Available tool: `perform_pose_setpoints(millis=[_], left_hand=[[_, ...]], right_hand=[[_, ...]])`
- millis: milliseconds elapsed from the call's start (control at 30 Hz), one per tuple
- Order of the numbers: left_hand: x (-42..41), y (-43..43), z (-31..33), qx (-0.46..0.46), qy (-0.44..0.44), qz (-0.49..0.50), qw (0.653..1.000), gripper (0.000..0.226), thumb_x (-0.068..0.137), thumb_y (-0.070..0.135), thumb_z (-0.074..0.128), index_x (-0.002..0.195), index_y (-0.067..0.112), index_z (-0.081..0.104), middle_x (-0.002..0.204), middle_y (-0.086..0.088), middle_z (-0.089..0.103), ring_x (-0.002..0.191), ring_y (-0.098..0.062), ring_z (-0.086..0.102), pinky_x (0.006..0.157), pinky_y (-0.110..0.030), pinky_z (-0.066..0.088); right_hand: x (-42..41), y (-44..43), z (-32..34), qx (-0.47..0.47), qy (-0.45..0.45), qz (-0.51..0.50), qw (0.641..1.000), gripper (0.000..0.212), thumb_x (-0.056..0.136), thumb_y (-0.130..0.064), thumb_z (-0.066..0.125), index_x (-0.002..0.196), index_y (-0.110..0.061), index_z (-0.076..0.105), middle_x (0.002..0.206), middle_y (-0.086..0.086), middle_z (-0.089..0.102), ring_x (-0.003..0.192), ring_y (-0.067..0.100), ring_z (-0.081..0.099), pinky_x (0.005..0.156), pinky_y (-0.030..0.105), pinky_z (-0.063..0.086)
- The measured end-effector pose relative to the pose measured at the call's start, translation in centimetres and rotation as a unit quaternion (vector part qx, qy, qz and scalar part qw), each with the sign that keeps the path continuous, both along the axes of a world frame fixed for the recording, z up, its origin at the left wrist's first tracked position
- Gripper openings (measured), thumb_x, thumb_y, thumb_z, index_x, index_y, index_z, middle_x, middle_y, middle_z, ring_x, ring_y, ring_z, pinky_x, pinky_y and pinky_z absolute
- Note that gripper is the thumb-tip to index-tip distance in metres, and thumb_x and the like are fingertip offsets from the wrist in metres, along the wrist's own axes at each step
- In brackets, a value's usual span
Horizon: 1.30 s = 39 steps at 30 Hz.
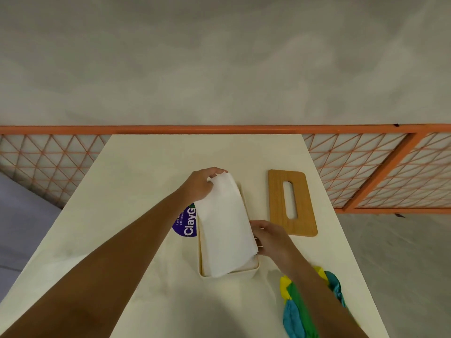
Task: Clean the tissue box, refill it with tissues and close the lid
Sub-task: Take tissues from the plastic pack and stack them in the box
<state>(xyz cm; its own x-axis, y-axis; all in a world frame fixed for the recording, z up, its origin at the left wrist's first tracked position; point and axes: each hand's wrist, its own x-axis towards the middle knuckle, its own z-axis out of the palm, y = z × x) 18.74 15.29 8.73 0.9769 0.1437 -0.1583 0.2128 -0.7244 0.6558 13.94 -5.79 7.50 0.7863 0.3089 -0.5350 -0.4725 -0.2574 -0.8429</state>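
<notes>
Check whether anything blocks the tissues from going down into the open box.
Nothing visible does. The left hand and right hand hold the tissues right over the tissue box, whose lid lies off to its right on the table, apart from it. The box's inside is mostly hidden under the tissues.

Both forearms are bare and reach forward. The left forearm (pixel 109 252) is stretched out from the lower left. The left hand (pixel 201 185) is held farther out, fingers curled over the far end of the tissues (pixel 224 225). The right forearm (pixel 317 296) is angled in from the lower right. The right hand (pixel 269 240) is held nearer, knuckles up, fingers pinched on the tissues' right edge.
</notes>
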Motion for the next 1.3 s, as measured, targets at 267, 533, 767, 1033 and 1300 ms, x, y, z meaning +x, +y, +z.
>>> perform_pose_setpoints(millis=[267, 533, 767, 1033, 1300], left_hand=[[1.8, -0.5, -2.0, 0.083, -0.010, -0.070, 0.994, 0.050, 0.094, -0.006, 0.033, 0.133, 0.021, 0.050, 0.134, -0.005, 0.050, 0.125, -0.022, 0.046, 0.102, -0.022, 0.034], [0.0, -0.5, -4.2, 0.163, -0.037, -0.119, 0.979, 0.047, 0.094, -0.001, 0.041, 0.137, 0.019, 0.043, 0.129, -0.002, 0.045, 0.118, -0.019, 0.049, 0.101, -0.026, 0.040], [-2.3, 0.6, -3.3, 0.279, -0.086, -0.079, 0.953, 0.042, 0.097, 0.022, 0.041, 0.139, 0.023, 0.037, 0.135, 0.000, 0.040, 0.125, -0.016, 0.039, 0.106, -0.027, 0.028], [-8.6, 4.4, -1.8, 0.197, -0.073, -0.002, 0.978, 0.043, 0.095, 0.021, 0.047, 0.137, 0.020, 0.041, 0.134, -0.002, 0.044, 0.121, -0.017, 0.044, 0.103, -0.028, 0.036], [-17.0, 9.5, -3.1, 0.180, -0.049, 0.060, 0.981, 0.042, 0.094, 0.027, 0.050, 0.135, 0.020, 0.045, 0.135, 0.000, 0.046, 0.122, -0.016, 0.047, 0.103, -0.026, 0.038]], right_hand=[[-0.3, 1.2, -1.1, -0.117, -0.097, 0.048, 0.987, 0.024, 0.084, -0.008, 0.059, 0.107, -0.009, 0.066, 0.095, 0.007, 0.070, 0.092, 0.021, 0.064, 0.087, 0.029, 0.051], [-1.1, 2.3, -2.2, -0.288, -0.214, 0.164, 0.919, 0.042, 0.093, -0.017, 0.050, 0.134, -0.016, 0.044, 0.126, 0.006, 0.056, 0.115, 0.019, 0.054, 0.100, 0.026, 0.044], [-1.5, 2.5, -0.3, -0.398, -0.310, 0.218, 0.835, 0.045, 0.095, -0.023, 0.048, 0.137, -0.017, 0.034, 0.131, 0.004, 0.050, 0.118, 0.017, 0.052, 0.095, 0.023, 0.043], [-1.9, 5.8, 1.4, -0.355, -0.353, 0.225, 0.836, 0.035, 0.092, -0.019, 0.053, 0.127, -0.018, 0.049, 0.127, 0.000, 0.055, 0.108, 0.013, 0.057, 0.090, 0.021, 0.044], [-5.1, 12.6, 0.9, -0.259, -0.323, 0.255, 0.874, 0.030, 0.087, -0.012, 0.058, 0.117, -0.010, 0.060, 0.112, 0.013, 0.063, 0.101, 0.024, 0.060, 0.086, 0.029, 0.051]])
